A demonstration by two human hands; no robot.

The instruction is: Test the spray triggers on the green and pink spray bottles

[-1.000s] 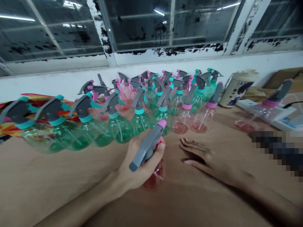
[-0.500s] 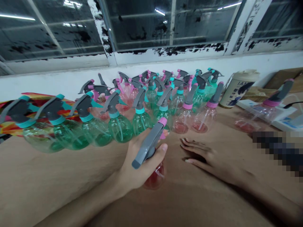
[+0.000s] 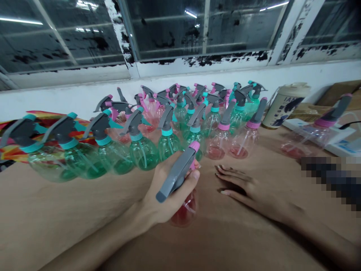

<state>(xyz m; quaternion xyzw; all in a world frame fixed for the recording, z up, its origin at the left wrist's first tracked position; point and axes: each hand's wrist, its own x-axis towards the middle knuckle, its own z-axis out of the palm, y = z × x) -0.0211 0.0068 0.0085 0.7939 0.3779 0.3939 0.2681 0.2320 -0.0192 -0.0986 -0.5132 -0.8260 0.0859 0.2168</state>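
Left hand closed round the neck of a pink-tinted spray bottle, thumb along the near side, grey sprayer head above the grip, pink nozzle aimed away from the person; bottle sits mid-counter, nearer than the rest, with reddish color showing in its lower part. Right hand holds nothing: palm down, fingers extended over the counter, just beside the gripped bottle and apart from it. Ahead, a front row of six green bottles with teal collars runs from the left, ending in two pink-collared bottles. Behind these, a crowd of further sprayers, pink and teal trims mixed, close to a white wall. Writing: the cream tumbler right of the group carries large dark capitals that read "I AM"; smaller characters below them, partly beside a dark printed figure, too small to make out. One more pink-collared bottle stands well apart at right, near a white item with blue markings, the markings illegible at this size, and a black cable. Far left, behind the green bottles, a red-and-yellow patterned material. Dark window panes above, paint flaking along the frame.
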